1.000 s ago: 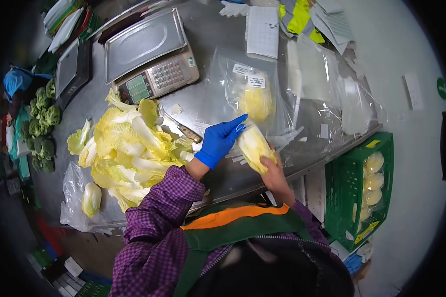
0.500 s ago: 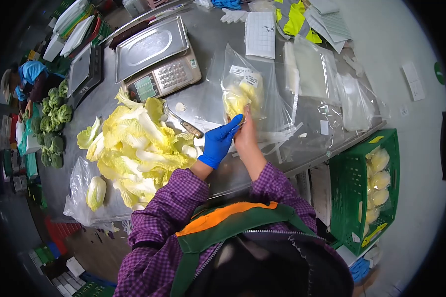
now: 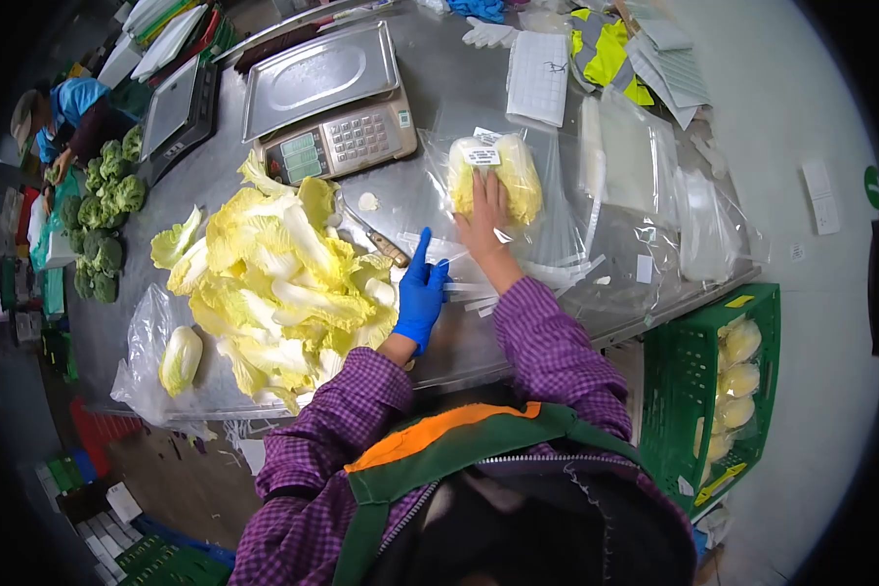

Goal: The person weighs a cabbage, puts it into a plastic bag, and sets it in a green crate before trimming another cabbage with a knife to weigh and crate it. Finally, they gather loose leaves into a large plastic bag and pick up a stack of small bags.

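My left hand (image 3: 422, 301), in a blue glove, is over the table beside the leaf pile, its index finger stretched out and nothing in it. My bare right hand (image 3: 485, 220) lies with spread fingers on a clear bag of pale yellow cabbages (image 3: 523, 186). A white printed label (image 3: 481, 155) sits on the bag just beyond my fingertips. Left of my gloved hand is a large heap of loose yellow cabbage leaves (image 3: 273, 283). A knife (image 3: 386, 246) with a wooden handle lies between the heap and the bag.
A scale (image 3: 347, 132) stands behind the leaves, with a second scale (image 3: 178, 122) to its left. Broccoli (image 3: 103, 220) and a small cabbage (image 3: 181, 359) are at the left. Plastic bags (image 3: 635, 156) lie right. A green crate (image 3: 679, 391) holds bagged cabbages. Another person (image 3: 78, 117) is far left.
My hands have moved apart. The cabbage bag now lies flatter on the table, with my right hand spread on it. My left hand has let go and drawn back toward me.
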`<state>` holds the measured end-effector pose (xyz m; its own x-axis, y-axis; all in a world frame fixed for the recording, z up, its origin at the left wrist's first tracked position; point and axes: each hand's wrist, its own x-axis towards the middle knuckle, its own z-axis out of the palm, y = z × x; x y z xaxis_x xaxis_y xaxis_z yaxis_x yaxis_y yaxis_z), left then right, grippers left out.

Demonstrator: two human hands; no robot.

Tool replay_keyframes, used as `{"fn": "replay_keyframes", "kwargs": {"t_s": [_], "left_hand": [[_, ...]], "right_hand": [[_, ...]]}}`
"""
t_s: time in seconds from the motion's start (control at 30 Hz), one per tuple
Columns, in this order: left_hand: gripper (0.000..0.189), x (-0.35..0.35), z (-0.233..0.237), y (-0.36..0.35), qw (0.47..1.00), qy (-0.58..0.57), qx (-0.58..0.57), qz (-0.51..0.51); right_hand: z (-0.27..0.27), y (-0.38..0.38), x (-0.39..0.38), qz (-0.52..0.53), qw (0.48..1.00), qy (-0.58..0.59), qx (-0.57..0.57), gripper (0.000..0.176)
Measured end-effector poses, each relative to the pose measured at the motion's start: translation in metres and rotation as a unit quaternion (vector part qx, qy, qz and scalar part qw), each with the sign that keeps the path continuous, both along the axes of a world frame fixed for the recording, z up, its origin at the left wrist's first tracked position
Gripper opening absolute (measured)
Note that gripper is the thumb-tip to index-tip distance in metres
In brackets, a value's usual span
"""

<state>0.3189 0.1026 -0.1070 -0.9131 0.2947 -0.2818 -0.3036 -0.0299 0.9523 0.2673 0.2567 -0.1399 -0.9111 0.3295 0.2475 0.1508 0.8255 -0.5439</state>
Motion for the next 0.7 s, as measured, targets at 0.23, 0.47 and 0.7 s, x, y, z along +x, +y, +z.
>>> {"fn": "replay_keyframes", "kwargs": {"t_s": [0.23,0.47,0.7], "left_hand": [[0.062,0.011,-0.016,-0.033,0.99,-0.087,-0.026,-0.105],[0.019,-0.01,-0.035,-0.022,0.976,-0.169,-0.087,-0.11],[0.022,0.001,-0.023,-0.029,0.97,-0.19,-0.104,-0.109]], "right_hand": [[0.022,0.021,0.15,0.006,0.975,-0.213,0.063,0.051],[0.062,0.024,0.168,0.005,0.968,-0.183,-0.17,0.025],[0.065,-0.013,0.13,0.124,0.943,-0.163,-0.262,0.017]]}}
